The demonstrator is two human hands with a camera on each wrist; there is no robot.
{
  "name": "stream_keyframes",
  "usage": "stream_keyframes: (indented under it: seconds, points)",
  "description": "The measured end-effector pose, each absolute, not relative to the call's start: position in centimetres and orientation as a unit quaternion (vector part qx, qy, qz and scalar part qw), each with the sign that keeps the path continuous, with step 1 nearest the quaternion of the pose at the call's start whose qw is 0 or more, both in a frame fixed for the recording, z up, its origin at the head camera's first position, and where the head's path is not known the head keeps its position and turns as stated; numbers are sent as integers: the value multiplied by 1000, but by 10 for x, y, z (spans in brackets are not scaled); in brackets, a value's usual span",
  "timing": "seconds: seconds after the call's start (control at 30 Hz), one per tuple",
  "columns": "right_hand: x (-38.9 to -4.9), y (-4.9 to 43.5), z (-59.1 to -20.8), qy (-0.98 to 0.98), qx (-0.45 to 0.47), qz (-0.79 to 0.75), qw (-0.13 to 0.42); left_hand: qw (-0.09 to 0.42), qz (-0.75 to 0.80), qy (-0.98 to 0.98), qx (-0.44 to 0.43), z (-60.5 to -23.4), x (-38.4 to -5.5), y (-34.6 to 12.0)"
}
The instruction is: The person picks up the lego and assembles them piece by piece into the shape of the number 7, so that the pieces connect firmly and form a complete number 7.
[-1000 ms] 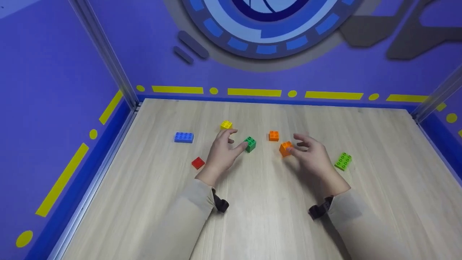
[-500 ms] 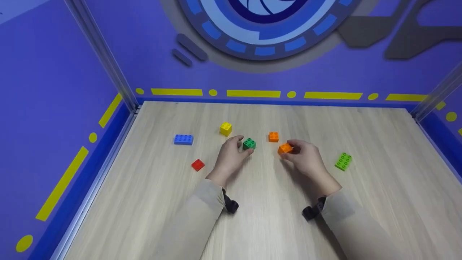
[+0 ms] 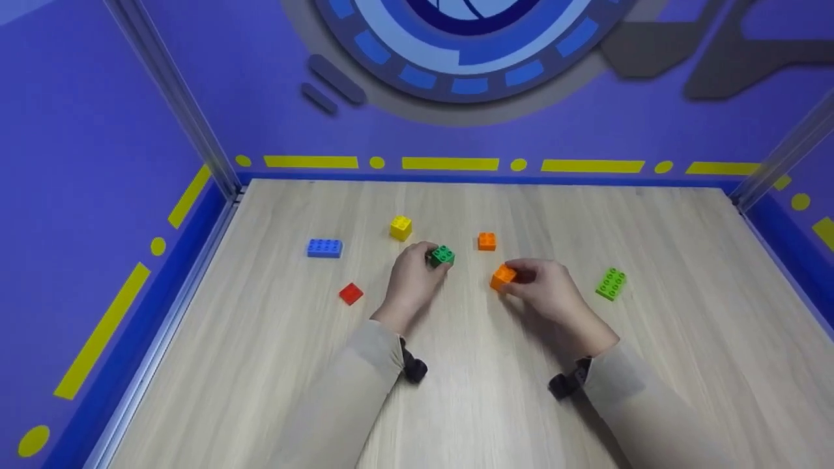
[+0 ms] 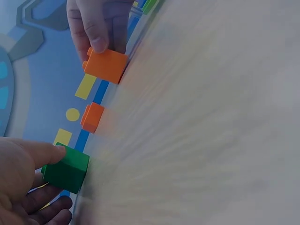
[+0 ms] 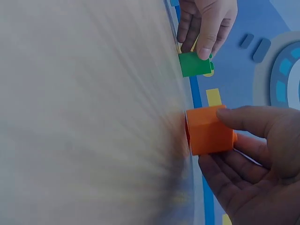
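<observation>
In the head view my left hand [image 3: 417,277] pinches a green toy building brick [image 3: 443,255] with several studs on top. The left wrist view has the thumb on one side of this green brick [image 4: 69,169]. To the right, my right hand [image 3: 547,286] grips a tall orange brick [image 3: 502,278] between thumb and fingers. Seen from the right wrist, that orange brick [image 5: 209,131] sits at the fingertips. A smaller orange brick [image 3: 487,241] stands on the table behind and between the hands. Whether the held bricks touch the table, I cannot tell.
A yellow brick [image 3: 401,228], a long blue brick [image 3: 324,248] and a flat red brick [image 3: 350,294] lie left on the wooden table [image 3: 469,391]. Right of my right hand lies a long lime green brick [image 3: 611,284]. Purple-blue panels [image 3: 417,137] border the table.
My left fingers have come round the green brick. My right fingers have taken hold of the tall orange brick, which has shifted slightly toward me. The head view has moved a little.
</observation>
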State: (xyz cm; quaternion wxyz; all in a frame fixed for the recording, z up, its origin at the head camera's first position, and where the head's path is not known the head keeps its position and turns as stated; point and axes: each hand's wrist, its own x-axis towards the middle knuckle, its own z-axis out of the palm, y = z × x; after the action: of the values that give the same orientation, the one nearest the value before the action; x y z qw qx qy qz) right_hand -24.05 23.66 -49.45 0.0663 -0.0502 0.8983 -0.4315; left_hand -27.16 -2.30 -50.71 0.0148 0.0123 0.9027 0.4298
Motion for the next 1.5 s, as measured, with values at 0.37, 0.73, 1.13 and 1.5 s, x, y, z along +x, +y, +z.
stream_keyframes:
  seconds: [0.37,0.73,1.13,1.5]
  points:
    - [-223,240,-499,884,-108,-439,115,64,518,846,111,-491,-246,-39]
    - [-205,235,-503,879,-151,-433,131,103,539,818,171,-461,-214,-44]
    - [-201,234,-511,865,-179,-449,137,121,540,804,216,-473,-208,-37]
    - [-199,233,-508,863,-187,-449,135,142,541,780,281,-482,-209,-30]
